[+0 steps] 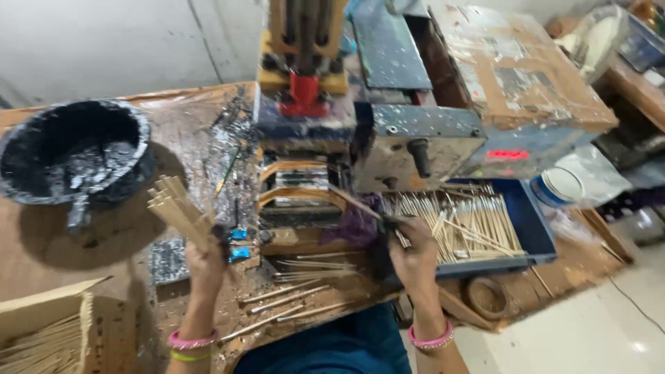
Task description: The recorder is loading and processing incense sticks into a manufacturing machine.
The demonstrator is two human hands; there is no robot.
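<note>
A paint-spattered worktop (pixel 208 131) fills the left and middle of the view, and at its far middle stands the machine (pixel 388 104), a boxy metal body flecked with paint, with a yellow and red head at its far left and a dark knob on its front. Just right of the machine's front sits a blue tray (pixel 537 228) heaped with thin pale sticks (pixel 471 221). At the far left of the worktop rests a round black bowl (pixel 73 152) of dark paint. At the near left corner an open cardboard box (pixel 48 312) holds more sticks lying side by side. Near the middle, in front of the machine, loose sticks (pixel 298 294) lie scattered on the worktop. The left hand (pixel 206 260) is raised over the worktop left of the machine, closed around a bundle (pixel 176 208) of pale sticks that fans up and to the left, towards the bowl. The right hand (pixel 413 253) is at the near left edge of the tray, fingers closed on a single stick (pixel 357 202) that slants up and left towards the machine's front. Both wrists carry pink bangles. Two small blue bits (pixel 239 244) lie just right of the left hand.
</note>
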